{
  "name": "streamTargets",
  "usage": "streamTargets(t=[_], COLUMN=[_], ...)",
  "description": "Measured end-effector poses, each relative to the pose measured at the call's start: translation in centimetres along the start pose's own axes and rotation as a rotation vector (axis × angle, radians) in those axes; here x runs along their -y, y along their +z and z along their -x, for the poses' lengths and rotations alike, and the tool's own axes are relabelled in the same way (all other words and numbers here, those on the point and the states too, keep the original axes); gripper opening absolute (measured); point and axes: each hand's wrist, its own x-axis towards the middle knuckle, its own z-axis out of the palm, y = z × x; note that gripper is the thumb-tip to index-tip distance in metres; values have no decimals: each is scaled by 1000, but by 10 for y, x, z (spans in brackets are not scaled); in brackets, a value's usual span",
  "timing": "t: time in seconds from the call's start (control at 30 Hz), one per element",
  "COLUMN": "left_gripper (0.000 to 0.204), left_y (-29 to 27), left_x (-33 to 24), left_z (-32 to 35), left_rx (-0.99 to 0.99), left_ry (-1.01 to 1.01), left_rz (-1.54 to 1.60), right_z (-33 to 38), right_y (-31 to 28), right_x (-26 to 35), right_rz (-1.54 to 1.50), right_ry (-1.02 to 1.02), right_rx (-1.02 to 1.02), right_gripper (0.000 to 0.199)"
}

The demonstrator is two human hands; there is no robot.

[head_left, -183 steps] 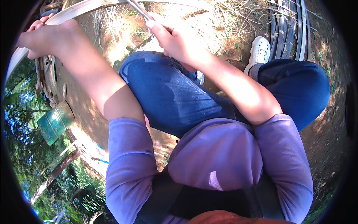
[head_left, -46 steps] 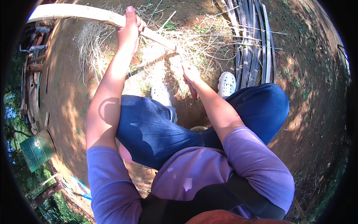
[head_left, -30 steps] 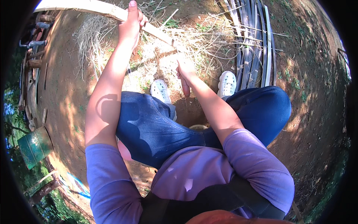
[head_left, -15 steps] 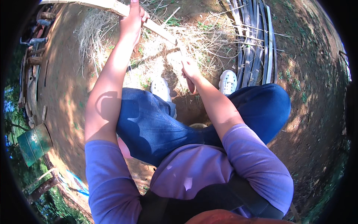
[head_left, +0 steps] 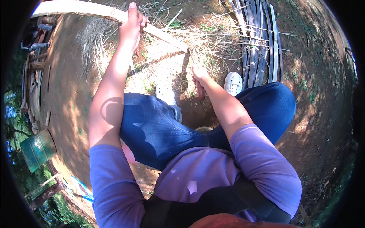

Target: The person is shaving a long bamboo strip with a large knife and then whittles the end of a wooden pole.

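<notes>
A long, pale bamboo strip (head_left: 165, 36) runs from the upper left edge toward the middle, slanting down to its near end. My left hand (head_left: 131, 30) is closed around it, thumb pointing up. By that near end is my right hand (head_left: 199, 73), wrapped round the brown handle (head_left: 200, 91) of a knife. The knife's blade (head_left: 192, 57) reaches up to the strip's tip; glare makes it hard to tell whether they touch.
Thin curly shavings (head_left: 216, 49) litter the ground beyond my feet. Several long dark strips (head_left: 262, 41) lie bundled at the upper right. My white clogs (head_left: 233, 83) are planted below the shavings. A green metal container (head_left: 38, 150) stands far left, below stacked logs (head_left: 37, 65).
The strip and my left hand have shifted slightly down and left. My right hand with the knife has moved a little right and nearer, out to the strip's end.
</notes>
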Motion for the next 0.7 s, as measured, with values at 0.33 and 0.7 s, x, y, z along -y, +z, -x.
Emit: streamTargets(t=[0.33,0.7], left_gripper=[49,53], left_y=[5,0], left_x=[7,-1], left_z=[-1,8], left_rx=[-139,13], left_ry=[-35,-54], left_rz=[94,-63], right_z=[67,63], right_y=[60,45], right_x=[47,43], right_rz=[-113,-171], right_ry=[-625,-416], right_rx=[187,154], right_gripper=[43,41])
